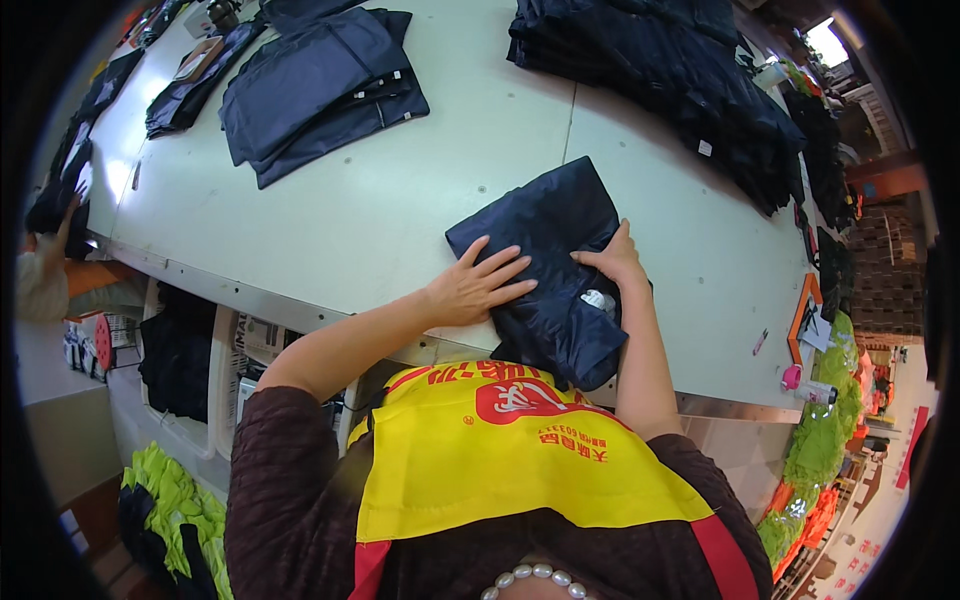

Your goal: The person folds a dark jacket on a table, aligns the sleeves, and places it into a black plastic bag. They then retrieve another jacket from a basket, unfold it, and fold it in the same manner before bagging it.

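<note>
A dark navy garment (545,215) of smooth fabric lies partly folded in front of me. Its near end hangs over the table edge against my yellow apron, with a small white patch on it. My left hand (483,284) rests flat on the garment's left side, fingers spread. At the right edge, my right hand (612,260) has its thumb on top of the cloth and the other fingers along the side, partly hidden. The garment's exact kind does not show.
Folded dark garments (310,90) lie at the far left of the pale table (390,230). A larger dark pile (670,80) stands at the far right. A marker (760,341), an orange-edged frame (803,318) and a bottle (815,391) sit near the right edge. Another person's arm (68,228) shows at far left.
</note>
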A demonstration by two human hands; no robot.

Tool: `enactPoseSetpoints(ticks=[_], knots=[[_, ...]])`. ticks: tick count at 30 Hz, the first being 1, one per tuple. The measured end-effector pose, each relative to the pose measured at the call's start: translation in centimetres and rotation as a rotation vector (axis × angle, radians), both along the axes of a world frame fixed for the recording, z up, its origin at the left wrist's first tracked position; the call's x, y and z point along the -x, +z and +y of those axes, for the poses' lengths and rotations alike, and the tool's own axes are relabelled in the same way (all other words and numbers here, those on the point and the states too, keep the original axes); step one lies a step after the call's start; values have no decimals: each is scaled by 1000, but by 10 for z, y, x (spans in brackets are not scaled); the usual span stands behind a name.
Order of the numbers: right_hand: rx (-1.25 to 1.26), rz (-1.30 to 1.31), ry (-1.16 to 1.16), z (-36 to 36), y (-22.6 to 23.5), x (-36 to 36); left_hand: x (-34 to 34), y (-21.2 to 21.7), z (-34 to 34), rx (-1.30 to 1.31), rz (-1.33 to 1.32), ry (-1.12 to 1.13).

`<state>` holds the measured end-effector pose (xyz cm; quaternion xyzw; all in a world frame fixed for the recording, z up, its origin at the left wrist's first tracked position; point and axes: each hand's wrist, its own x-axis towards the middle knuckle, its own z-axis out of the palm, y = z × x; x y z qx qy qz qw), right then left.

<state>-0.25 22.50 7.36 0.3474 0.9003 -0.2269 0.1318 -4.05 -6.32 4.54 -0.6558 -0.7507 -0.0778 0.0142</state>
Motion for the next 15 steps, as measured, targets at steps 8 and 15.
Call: enactPoseSetpoints(ticks=[8,15], knots=[[494,201,-28,34,-30,1,26,4,37,-179,170,-240],[225,198,193,16,0,2,29,28,82,137,-205,-346]])
